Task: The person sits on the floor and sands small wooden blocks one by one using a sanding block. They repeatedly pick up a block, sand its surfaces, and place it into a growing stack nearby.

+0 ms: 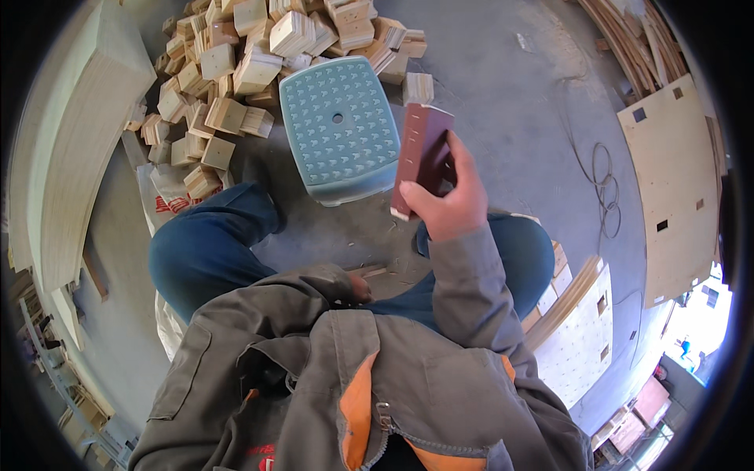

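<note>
My right hand [455, 192] grips a reddish-brown rectangular block [422, 149] with pale marks along one edge. My thumb presses its near side and the fingers wrap round the far side. The block is held up just right of a light blue plastic stool [338, 118], whose top has a raised pattern and a small centre hole. My left hand [360, 289] rests low between my knees, mostly covered by its sleeve. Its fingers are too hidden to read.
A large heap of wooden blocks [228, 67] lies behind and left of the stool. Stacked pale boards [86, 133] stand at the left. Plywood panels with square holes [675, 188] lie at the right, near a looped wire [605, 184]. More boards [581, 330] sit by my right knee.
</note>
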The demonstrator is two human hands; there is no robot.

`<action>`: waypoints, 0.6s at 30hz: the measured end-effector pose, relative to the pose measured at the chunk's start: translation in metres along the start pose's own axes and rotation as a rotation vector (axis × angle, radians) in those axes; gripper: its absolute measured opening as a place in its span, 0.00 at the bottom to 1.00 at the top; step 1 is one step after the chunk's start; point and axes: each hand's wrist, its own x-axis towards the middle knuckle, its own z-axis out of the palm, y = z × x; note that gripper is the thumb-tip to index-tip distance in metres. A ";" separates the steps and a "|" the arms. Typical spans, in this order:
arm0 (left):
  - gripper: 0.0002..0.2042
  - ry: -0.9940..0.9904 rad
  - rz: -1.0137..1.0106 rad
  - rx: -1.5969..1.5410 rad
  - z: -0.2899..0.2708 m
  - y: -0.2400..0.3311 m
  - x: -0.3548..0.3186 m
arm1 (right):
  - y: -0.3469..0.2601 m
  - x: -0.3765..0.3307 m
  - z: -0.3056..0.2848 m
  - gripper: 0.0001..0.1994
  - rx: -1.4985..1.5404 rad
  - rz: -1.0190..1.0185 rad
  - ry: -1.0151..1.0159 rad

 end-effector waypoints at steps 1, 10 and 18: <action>0.23 -0.060 -0.035 -0.084 0.002 0.006 0.005 | 0.000 -0.001 -0.001 0.45 0.050 0.040 -0.015; 0.24 -0.149 -0.032 0.063 0.020 0.017 0.005 | -0.029 0.033 -0.003 0.49 0.194 0.367 -0.185; 0.25 -0.044 -0.090 0.241 -0.062 0.016 -0.057 | -0.033 0.069 -0.009 0.46 0.155 0.082 0.007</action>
